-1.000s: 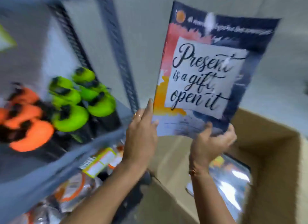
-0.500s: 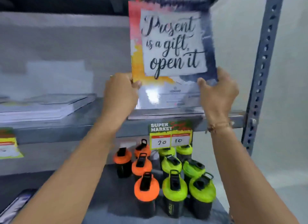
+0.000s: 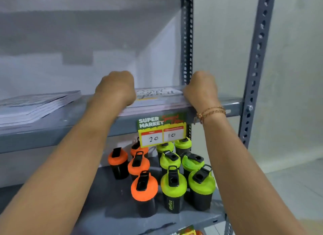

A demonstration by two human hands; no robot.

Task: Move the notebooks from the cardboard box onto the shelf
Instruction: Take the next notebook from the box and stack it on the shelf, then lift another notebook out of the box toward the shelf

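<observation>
The notebook [image 3: 157,94] with the script lettering lies flat on top of a small pile at the right end of the grey metal shelf [image 3: 232,103]. My left hand [image 3: 116,89] rests on its left edge and my right hand [image 3: 200,90] on its right edge, both with fingers curled over the cover. The fingertips are hidden behind the knuckles. A second stack of notebooks [image 3: 36,105] lies further left on the same shelf. The cardboard box is out of view.
A green price tag [image 3: 161,129] hangs from the shelf's front lip. On the shelf below stand orange-lidded shaker bottles [image 3: 144,187] and green-lidded shaker bottles [image 3: 173,184]. Perforated upright posts [image 3: 257,59] frame the right side, with a pale wall beyond.
The notebook went from held upright above the shelf to lying flat on the right-hand pile. Both hands came down with it and now sit at its side edges.
</observation>
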